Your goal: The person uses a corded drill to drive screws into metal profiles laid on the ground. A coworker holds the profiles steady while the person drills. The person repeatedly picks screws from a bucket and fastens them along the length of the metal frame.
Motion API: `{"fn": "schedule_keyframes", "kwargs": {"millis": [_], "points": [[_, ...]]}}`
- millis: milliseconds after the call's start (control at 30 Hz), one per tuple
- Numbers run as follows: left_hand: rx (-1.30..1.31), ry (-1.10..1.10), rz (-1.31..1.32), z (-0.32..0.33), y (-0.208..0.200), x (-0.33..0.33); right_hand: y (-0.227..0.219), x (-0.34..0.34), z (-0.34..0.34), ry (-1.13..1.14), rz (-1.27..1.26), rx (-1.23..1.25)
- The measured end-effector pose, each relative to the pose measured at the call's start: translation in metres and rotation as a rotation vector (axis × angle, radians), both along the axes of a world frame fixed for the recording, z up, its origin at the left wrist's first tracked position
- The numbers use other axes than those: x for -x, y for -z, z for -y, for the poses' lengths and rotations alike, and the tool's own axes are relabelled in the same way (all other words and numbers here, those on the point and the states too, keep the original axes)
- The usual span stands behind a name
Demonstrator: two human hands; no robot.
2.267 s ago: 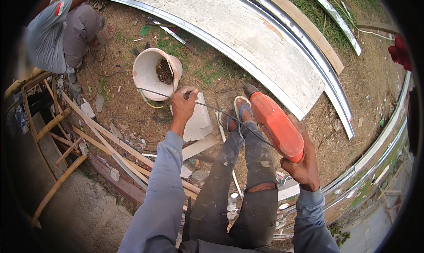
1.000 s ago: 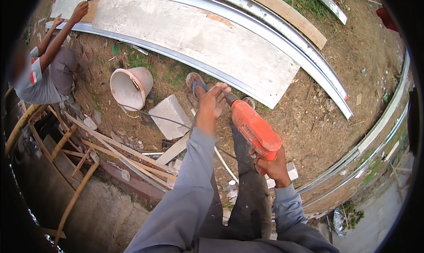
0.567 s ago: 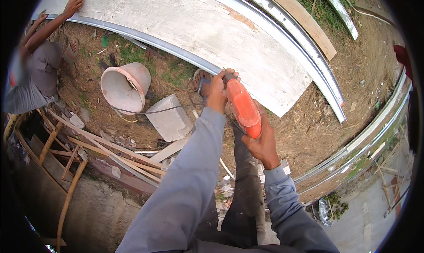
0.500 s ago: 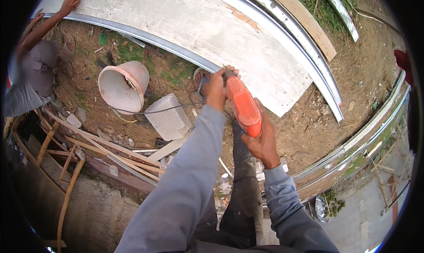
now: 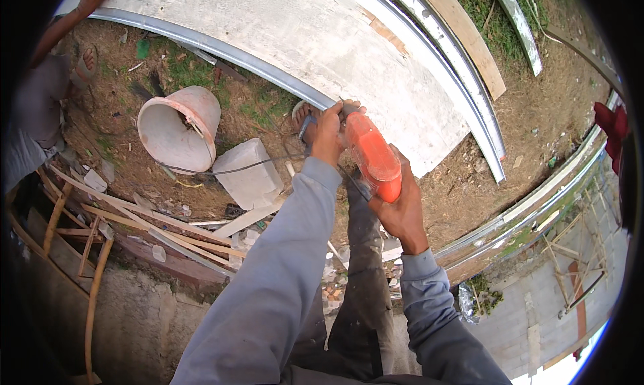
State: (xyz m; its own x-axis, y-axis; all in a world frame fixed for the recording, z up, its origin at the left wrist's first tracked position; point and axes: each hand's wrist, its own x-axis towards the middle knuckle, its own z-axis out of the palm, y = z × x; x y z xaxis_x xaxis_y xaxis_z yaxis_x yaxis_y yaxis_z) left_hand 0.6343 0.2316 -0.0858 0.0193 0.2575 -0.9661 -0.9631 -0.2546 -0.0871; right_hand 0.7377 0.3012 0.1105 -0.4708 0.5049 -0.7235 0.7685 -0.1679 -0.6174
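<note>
Right hand (image 5: 404,214) grips the orange drill (image 5: 371,151) at its rear, left hand (image 5: 328,135) curled about its nose.

The place is outdoors in even daylight, and the ground (image 5: 463,200) is brown and dry, with some patches of green grass (image 5: 468,9) near the upper right. At the lower left, there is a rough concrete surface (image 5: 144,324) beside an upright bamboo pole (image 5: 94,304). At the lower right, a grey floor (image 5: 503,324) lies beside a green plant (image 5: 492,298), with a bright white area at the edge.
</note>
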Motion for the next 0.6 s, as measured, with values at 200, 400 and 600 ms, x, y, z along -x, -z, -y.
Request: {"fn": "schedule_keyframes", "kwargs": {"millis": [200,400,600], "points": [[-0.059,0.103,0.029,0.007,-0.062,-0.005,-0.003,0.020,0.001,-0.029,0.075,-0.039],[-0.188,0.048,0.061,0.003,-0.069,0.010,-0.010,0.046,0.006,-0.077,0.190,-0.044],[-0.154,0.083,0.088,0.002,-0.072,0.022,-0.007,0.058,0.010,-0.071,0.181,-0.076]]}}
